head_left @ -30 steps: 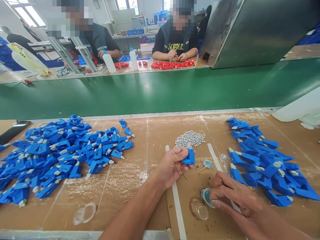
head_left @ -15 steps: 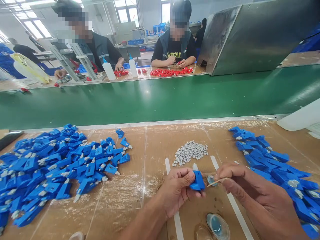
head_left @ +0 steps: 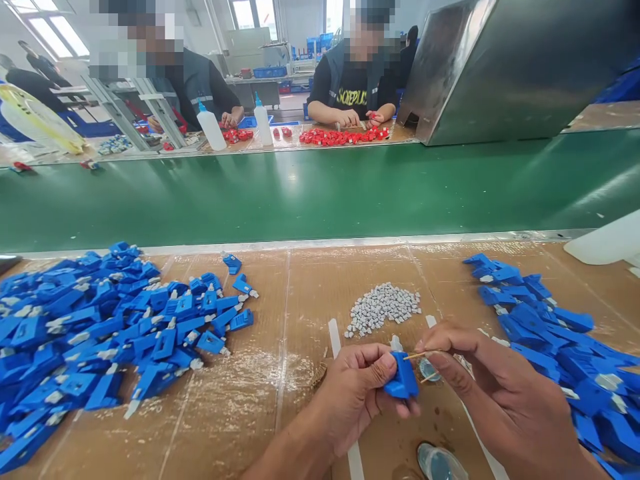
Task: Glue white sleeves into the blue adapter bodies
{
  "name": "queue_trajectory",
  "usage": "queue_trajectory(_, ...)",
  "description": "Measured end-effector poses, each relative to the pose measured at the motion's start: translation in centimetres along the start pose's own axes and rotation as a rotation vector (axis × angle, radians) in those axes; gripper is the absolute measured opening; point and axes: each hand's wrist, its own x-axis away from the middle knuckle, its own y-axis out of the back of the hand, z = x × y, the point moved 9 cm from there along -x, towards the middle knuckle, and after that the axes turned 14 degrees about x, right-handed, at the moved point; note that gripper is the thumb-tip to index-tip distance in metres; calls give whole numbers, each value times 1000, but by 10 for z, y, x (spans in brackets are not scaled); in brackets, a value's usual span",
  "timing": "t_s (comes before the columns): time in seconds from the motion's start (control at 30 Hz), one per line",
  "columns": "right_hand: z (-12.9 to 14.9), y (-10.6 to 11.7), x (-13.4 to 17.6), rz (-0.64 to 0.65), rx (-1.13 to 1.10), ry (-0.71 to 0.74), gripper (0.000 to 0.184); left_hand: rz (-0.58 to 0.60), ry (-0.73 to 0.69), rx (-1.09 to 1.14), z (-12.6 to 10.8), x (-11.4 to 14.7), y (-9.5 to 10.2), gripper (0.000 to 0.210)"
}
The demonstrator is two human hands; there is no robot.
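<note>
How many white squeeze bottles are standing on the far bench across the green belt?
2. One bottle stands in front of the left co-worker; the other bottle stands between the two co-workers, left of the red parts. More may be hidden behind the metal housing.

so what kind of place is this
Most likely a factory assembly line: a long green conveyor belt runs between work tables, heaps of identical blue plastic parts lie on this bench, and people opposite sort red parts.
</note>
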Motion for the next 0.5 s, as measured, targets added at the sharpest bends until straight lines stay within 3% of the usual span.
queue_trajectory(0.3, 6, -3, -3, 68, -6, 72, 17, 13, -6, -16, -1, 0, 0, 56)
queue_trajectory(0.5, 14, 0, -4, 27, 13, 108, 14, 20, 4, -10, 1, -1, 1, 55)
